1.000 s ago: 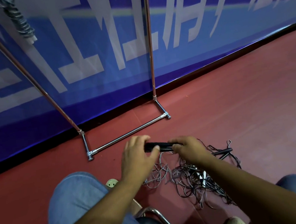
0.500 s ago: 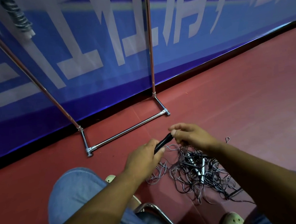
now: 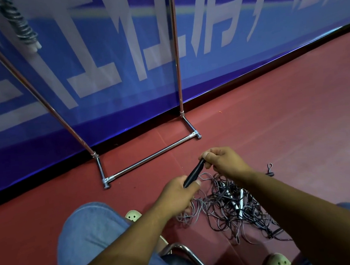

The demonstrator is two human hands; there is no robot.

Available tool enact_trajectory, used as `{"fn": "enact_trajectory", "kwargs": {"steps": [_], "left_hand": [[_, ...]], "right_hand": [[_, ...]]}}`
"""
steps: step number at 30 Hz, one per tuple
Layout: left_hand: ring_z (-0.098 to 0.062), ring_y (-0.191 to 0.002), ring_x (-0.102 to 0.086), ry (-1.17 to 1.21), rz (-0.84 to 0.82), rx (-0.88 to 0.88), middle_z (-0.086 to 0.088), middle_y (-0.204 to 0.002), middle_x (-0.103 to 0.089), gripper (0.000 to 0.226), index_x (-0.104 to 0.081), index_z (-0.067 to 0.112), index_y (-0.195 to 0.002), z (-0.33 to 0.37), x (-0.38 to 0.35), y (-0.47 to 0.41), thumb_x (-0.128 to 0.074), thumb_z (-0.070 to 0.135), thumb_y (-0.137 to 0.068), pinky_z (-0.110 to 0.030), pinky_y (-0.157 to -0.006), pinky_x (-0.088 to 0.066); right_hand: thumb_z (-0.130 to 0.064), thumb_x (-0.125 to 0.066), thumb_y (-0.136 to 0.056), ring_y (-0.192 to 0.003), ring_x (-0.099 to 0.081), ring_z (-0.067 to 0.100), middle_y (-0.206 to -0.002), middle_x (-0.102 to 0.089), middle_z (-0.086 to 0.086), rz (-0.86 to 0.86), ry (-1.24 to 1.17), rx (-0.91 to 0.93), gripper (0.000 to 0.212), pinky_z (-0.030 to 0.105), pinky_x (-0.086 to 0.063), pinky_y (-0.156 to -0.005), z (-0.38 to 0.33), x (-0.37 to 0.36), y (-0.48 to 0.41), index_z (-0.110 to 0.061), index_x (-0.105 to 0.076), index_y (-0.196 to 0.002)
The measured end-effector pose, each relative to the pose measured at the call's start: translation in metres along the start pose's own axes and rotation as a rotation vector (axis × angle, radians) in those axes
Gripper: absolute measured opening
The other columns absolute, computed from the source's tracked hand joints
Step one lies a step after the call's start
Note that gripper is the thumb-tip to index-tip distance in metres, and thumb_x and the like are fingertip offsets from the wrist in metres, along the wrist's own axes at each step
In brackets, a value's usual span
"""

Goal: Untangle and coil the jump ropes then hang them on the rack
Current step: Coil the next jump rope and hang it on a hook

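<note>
Rack (image 3: 151,159) against the banner (image 3: 214,42), coiled rope (image 3: 21,25) hanging at its left, tangled ropes (image 3: 227,208) on the floor (image 3: 287,120) before it, handle (image 3: 194,172) held between left hand (image 3: 176,193) and right hand (image 3: 222,160) above the tangle

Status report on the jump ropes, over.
Status: left hand and right hand grip one slim black rope handle, tilted. Below, tangled pile of dark cords on red floor, uncoiled. One coiled rope hangs by chrome metal rack.

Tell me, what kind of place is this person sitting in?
Probably a sports hall or gym. The red floor looks like court surfacing, a long blue banner with big white characters lines the wall, and jump ropes lie tangled beside a metal rack.
</note>
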State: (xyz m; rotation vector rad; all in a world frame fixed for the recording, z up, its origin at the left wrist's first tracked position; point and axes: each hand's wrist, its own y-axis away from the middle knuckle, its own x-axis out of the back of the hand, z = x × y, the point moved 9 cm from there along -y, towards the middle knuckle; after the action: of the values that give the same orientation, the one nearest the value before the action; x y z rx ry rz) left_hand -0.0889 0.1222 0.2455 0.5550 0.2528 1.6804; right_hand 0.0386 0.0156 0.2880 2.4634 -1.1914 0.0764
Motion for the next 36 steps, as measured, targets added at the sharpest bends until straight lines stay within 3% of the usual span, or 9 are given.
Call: {"fn": "enact_trajectory", "kwargs": {"steps": [4,8,10,13,20,24,26,30,36], "left_hand": [[-0.013,-0.05,-0.05,-0.002,-0.06,0.012,-0.003,-0.074,-0.055,0.016,-0.06,0.02,-0.097,0.003,-0.008,0.002,-0.059,0.035,-0.103,-0.027,-0.043,-0.046],[-0.014,-0.049,-0.049,-0.019,-0.06,0.008,0.0,-0.073,-0.059,0.021,-0.058,0.014,-0.101,0.004,-0.01,0.002,-0.055,0.034,-0.105,-0.026,-0.044,-0.043],[-0.015,-0.048,-0.046,-0.01,-0.027,0.006,-0.001,-0.07,-0.056,0.024,-0.056,0.015,-0.095,0.003,-0.006,-0.001,-0.056,0.037,-0.103,-0.027,-0.045,-0.042],[-0.013,-0.045,-0.041,-0.006,0.024,0.001,-0.003,-0.069,-0.05,0.025,-0.051,0.019,-0.087,0.003,0.001,-0.006,-0.056,0.037,-0.103,-0.027,-0.046,-0.037],[-0.01,-0.044,-0.036,0.209,0.238,0.07,0.001,-0.064,-0.047,0.019,-0.048,0.017,-0.091,-0.005,0.031,-0.003,-0.054,0.029,-0.105,-0.023,-0.044,-0.03],[-0.008,-0.043,-0.035,0.301,0.328,0.113,0.001,-0.065,-0.047,0.018,-0.05,0.015,-0.094,-0.017,0.047,-0.002,-0.054,0.028,-0.105,-0.022,-0.046,-0.027],[-0.009,-0.043,-0.036,0.334,0.32,0.122,0.001,-0.065,-0.047,0.018,-0.05,0.015,-0.095,-0.019,0.044,-0.002,-0.055,0.029,-0.105,-0.022,-0.045,-0.027],[-0.009,-0.046,-0.037,0.449,0.289,0.127,0.004,-0.064,-0.048,0.026,-0.052,0.014,-0.1,-0.016,0.035,-0.001,-0.059,0.039,-0.103,-0.022,-0.042,-0.029],[-0.009,-0.048,-0.039,0.546,0.273,0.057,0.005,-0.063,-0.048,0.053,-0.054,0.014,-0.096,0.005,0.034,0.007,-0.069,0.063,-0.082,-0.023,-0.042,-0.031]], "right_hand": [[-0.021,-0.054,-0.104,-0.046,-0.038,0.005,-0.068,-0.063,-0.001,-0.031,-0.015,-0.023,0.025,0.017,-0.029,-0.042,0.006,0.002,0.002,-0.005,-0.072,-0.094],[-0.025,-0.056,-0.103,-0.049,-0.036,0.008,-0.068,-0.061,-0.001,-0.052,-0.061,-0.017,0.029,0.022,-0.027,-0.045,0.007,0.003,0.004,-0.002,-0.069,-0.093],[-0.028,-0.057,-0.103,-0.05,-0.036,0.008,-0.065,-0.057,-0.003,-0.06,-0.077,-0.013,0.027,0.024,-0.027,-0.047,0.007,0.004,0.003,-0.008,-0.07,-0.091],[-0.036,-0.061,-0.1,-0.054,-0.037,0.012,-0.063,-0.051,-0.002,-0.09,-0.052,-0.02,0.036,0.027,-0.028,-0.05,0.01,0.006,0.001,-0.001,-0.07,-0.1],[-0.066,-0.061,-0.082,-0.055,-0.043,0.013,-0.061,-0.048,-0.003,-0.001,0.403,0.018,0.061,0.03,-0.033,-0.058,0.01,0.03,-0.007,-0.006,-0.069,-0.085],[-0.031,-0.064,-0.098,-0.048,-0.042,0.001,-0.051,-0.051,-0.013,0.109,0.302,0.014,0.025,0.023,-0.032,-0.051,0.005,0.044,-0.006,-0.011,-0.075,-0.088],[-0.022,-0.062,-0.099,-0.043,-0.043,-0.003,-0.046,-0.052,-0.019,0.152,0.179,0.02,0.018,0.019,-0.031,-0.049,0.005,0.042,-0.001,-0.015,-0.076,-0.09],[-0.018,-0.062,-0.099,-0.046,-0.041,-0.003,-0.048,-0.052,-0.018,0.167,-0.019,0.037,0.018,0.02,-0.033,-0.051,0.007,0.02,0.007,-0.015,-0.076,-0.087],[-0.024,-0.066,-0.097,-0.051,-0.043,0.004,-0.054,-0.053,-0.012,0.139,0.037,0.132,0.02,0.025,-0.037,-0.053,0.0,-0.019,0.02,-0.02,-0.074,-0.079]]}}
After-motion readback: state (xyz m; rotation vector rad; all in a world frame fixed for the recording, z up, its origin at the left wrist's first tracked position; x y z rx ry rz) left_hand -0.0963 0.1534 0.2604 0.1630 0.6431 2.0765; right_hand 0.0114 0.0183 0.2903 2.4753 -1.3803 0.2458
